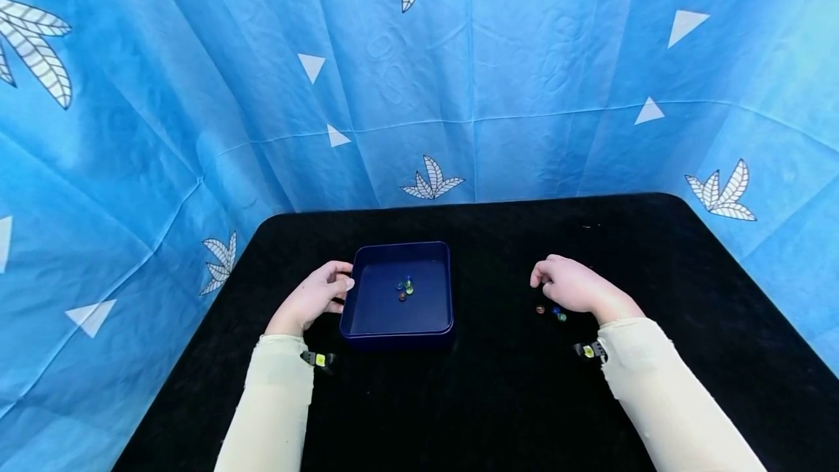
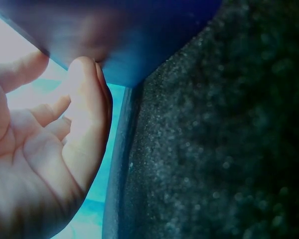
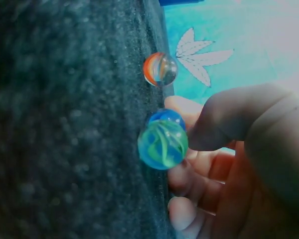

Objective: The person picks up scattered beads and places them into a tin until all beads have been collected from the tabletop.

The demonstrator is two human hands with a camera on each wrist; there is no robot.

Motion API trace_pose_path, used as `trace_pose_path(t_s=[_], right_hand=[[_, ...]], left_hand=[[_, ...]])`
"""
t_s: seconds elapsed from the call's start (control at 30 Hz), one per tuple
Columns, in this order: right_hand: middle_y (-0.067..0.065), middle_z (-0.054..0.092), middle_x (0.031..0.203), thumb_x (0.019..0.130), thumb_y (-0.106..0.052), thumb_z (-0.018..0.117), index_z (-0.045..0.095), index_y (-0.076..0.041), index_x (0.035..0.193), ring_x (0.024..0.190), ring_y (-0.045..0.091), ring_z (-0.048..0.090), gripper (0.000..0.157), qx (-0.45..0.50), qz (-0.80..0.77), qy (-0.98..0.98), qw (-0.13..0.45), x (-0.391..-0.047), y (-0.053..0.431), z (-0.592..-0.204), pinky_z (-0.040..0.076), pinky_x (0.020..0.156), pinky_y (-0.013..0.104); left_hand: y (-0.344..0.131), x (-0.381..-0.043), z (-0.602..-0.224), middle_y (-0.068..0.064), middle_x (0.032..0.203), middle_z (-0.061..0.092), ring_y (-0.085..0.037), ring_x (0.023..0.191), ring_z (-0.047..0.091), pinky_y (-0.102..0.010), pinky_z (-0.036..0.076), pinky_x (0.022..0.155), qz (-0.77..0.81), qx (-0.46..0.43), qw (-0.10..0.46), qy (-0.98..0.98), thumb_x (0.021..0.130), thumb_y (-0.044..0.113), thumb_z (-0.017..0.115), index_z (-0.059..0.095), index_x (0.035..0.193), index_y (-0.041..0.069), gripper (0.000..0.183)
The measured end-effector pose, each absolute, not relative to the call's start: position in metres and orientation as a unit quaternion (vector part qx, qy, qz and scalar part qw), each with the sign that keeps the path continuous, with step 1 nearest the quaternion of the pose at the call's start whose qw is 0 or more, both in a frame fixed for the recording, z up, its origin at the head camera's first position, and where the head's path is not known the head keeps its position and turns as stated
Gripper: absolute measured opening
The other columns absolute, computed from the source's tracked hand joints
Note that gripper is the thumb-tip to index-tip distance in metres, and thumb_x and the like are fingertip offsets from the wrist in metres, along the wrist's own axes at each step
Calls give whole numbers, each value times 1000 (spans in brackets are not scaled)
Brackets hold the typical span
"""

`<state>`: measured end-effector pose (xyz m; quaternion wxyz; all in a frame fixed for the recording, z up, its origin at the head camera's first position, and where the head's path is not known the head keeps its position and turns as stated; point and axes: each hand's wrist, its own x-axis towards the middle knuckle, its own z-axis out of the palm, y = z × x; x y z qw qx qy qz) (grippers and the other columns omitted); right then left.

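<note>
A dark blue square box [image 1: 397, 326] stands on the black table. My left hand [image 1: 317, 293] holds its left side, thumb at the rim; in the left wrist view, fingers [image 2: 84, 94] touch the outer wall. Several glass marbles [image 1: 409, 287] lie inside. My right hand [image 1: 577, 284] is low over the table, just beyond three loose marbles. These are an orange-and-clear marble [image 3: 160, 68], a blue marble [image 3: 167, 118] and a green-swirled marble [image 3: 163, 144]. Its fingers are loosely bent near the blue and green ones, and I see nothing held between them.
Black cloth covers the table [image 1: 491, 399]. Behind it and along both sides hangs a blue curtain [image 1: 524, 79] with leaf and triangle patterns. Bare black cloth lies between the box and the loose marbles.
</note>
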<state>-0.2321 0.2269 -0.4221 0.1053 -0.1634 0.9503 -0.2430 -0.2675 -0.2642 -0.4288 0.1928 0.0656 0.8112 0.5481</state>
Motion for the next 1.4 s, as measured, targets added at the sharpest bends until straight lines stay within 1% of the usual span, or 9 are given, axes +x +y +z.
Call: trace_pose_path(t_s=[0.23,0.3,0.4,0.5,0.7,0.87,1.03,1.23,1.4], right_hand=[[2,56,89,85,-7,60,64,-14,87,79,19,52,9,-164,-219,957,100,-230,228,-420,46,77,41],[-1,57,85,87,-11,61,63,-17,85,77,17,53,6,-154,-206,961,101,-230,228,-420,46,75,41],[-3,58,79,89,-17,64,60,-19,84,73,17,53,7,-134,-201,964,110,-229,228,-418,45,71,40],[-4,58,79,90,-21,65,58,-20,84,72,17,53,9,-119,-201,964,125,-228,229,-417,43,69,39],[-2,56,79,88,-14,61,58,-18,83,70,17,51,7,-131,-202,962,130,-227,229,-417,42,68,38],[-2,55,78,87,-9,56,57,-18,82,68,17,51,10,-142,-206,960,130,-227,230,-416,42,67,37],[-2,55,79,86,-9,56,57,-19,82,69,16,50,11,-144,-211,959,123,-226,230,-416,42,67,37],[-3,55,80,87,-9,55,58,-20,84,70,16,50,11,-143,-218,959,110,-225,230,-415,41,68,37],[-4,52,74,88,-10,55,58,-20,85,66,15,49,11,-145,-229,957,101,-223,227,-411,41,67,36]], left_hand=[[-264,-266,-428,-24,123,55,-35,101,62,-39,57,78,551,57,195,809,105,19,53,41,147,1,47],[-264,-266,-428,-24,122,55,-35,102,62,-39,57,78,550,59,195,810,105,18,53,40,147,1,47],[-264,-266,-429,-23,122,55,-34,102,63,-39,57,78,550,57,193,810,105,18,53,41,147,1,46],[-264,-267,-430,-22,122,56,-34,102,63,-39,57,78,549,58,192,811,105,18,52,41,147,1,47],[-264,-266,-428,-24,123,55,-36,103,62,-39,56,78,547,64,191,813,105,18,53,39,147,-1,48],[-264,-266,-427,-25,125,55,-37,104,62,-39,56,78,547,62,191,813,105,19,53,40,147,0,48],[-263,-267,-429,-23,124,56,-34,101,63,-39,57,77,545,60,189,814,105,20,54,41,146,1,48],[-263,-268,-431,-22,123,56,-33,101,63,-39,57,77,545,61,186,815,104,19,53,41,146,1,47],[-263,-266,-430,-20,121,56,-32,101,63,-39,57,77,543,54,186,817,105,19,53,42,146,3,46]])
